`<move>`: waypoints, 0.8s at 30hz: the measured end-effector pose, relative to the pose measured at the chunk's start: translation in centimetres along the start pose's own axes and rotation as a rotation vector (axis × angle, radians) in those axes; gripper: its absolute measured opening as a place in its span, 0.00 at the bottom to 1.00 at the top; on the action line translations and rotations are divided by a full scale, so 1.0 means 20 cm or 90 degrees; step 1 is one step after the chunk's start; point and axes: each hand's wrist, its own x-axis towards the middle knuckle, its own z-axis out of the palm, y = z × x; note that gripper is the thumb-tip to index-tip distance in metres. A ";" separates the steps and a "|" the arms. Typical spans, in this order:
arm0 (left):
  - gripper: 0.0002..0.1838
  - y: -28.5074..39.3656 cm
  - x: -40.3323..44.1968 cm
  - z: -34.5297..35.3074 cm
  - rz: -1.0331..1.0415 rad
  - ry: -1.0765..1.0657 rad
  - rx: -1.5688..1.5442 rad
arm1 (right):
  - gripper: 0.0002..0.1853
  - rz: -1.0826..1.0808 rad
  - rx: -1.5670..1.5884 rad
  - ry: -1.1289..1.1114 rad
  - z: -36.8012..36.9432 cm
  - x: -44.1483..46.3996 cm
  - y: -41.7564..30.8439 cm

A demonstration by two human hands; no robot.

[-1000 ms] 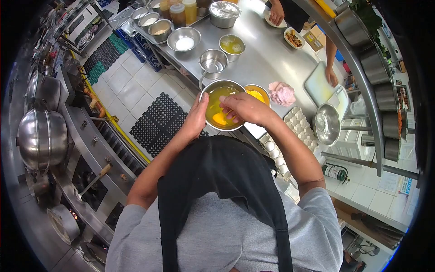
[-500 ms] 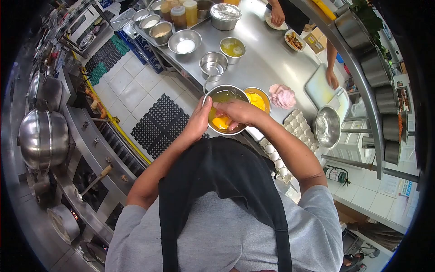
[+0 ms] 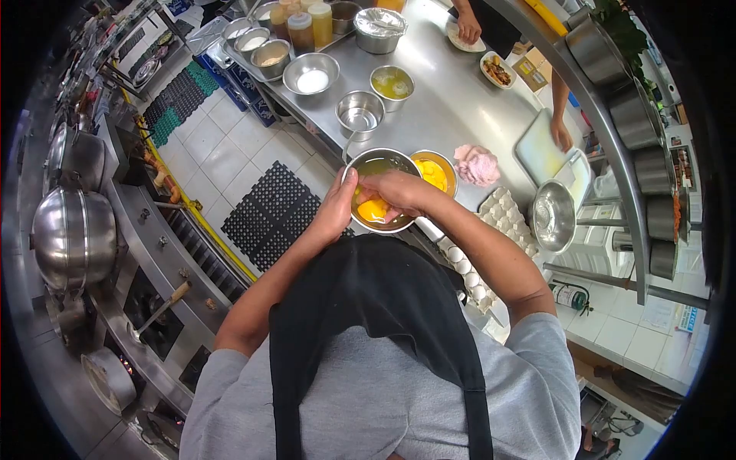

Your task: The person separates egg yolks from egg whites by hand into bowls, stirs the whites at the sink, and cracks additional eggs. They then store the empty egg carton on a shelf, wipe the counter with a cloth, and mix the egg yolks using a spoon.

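Head: we see yolk (image 3: pixel 372 211) just left of right hand (image 3: pixel 395 192), nearer
Fingers (image 3: pixel 393 213): part-curled, grip unclear
Left hand (image 3: pixel 336 208): clasps bowl (image 3: pixel 395 156)

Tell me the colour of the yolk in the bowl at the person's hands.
The yolk is orange-yellow, seen in the head view, the only one.
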 end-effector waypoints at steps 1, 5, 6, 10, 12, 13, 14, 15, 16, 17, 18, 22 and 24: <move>0.31 0.00 0.00 0.00 0.001 -0.001 0.000 | 0.27 0.003 -0.025 -0.009 -0.01 0.01 0.00; 0.31 0.03 -0.02 0.01 -0.010 0.013 0.043 | 0.25 0.026 -0.003 -0.001 0.00 0.00 -0.03; 0.31 0.03 -0.01 0.01 -0.006 0.011 0.045 | 0.25 0.027 -0.003 -0.001 0.00 0.00 -0.03; 0.31 0.02 -0.01 0.01 0.031 0.005 0.012 | 0.25 0.059 0.041 0.003 0.00 0.04 -0.02; 0.31 0.04 -0.02 0.01 -0.002 0.001 0.034 | 0.25 0.071 0.063 0.003 0.00 0.05 -0.01; 0.31 0.05 -0.02 0.01 -0.002 0.000 0.033 | 0.24 0.059 0.073 0.007 0.00 0.04 -0.01; 0.32 0.06 -0.03 0.01 -0.010 0.010 0.052 | 0.23 0.047 0.084 0.011 0.00 0.04 -0.01; 0.32 0.04 -0.02 0.01 -0.015 0.014 0.062 | 0.23 0.047 0.084 0.011 0.01 0.05 -0.01; 0.32 0.03 -0.02 0.00 -0.020 0.019 0.072 | 0.21 0.066 0.137 -0.008 0.01 0.06 0.01; 0.33 -0.01 0.00 -0.01 0.002 0.003 0.044 | 0.19 0.084 0.190 -0.027 0.01 0.07 0.01; 0.33 -0.03 0.01 -0.01 0.024 -0.012 0.016 | 0.19 0.085 0.190 -0.028 0.02 0.08 0.01; 0.33 -0.04 0.00 -0.02 0.031 -0.002 0.015 | 0.11 0.121 0.280 -0.044 0.03 0.07 0.00; 0.33 -0.02 -0.01 -0.02 0.005 -0.005 0.040 | 0.10 0.128 0.297 -0.040 0.03 0.07 0.00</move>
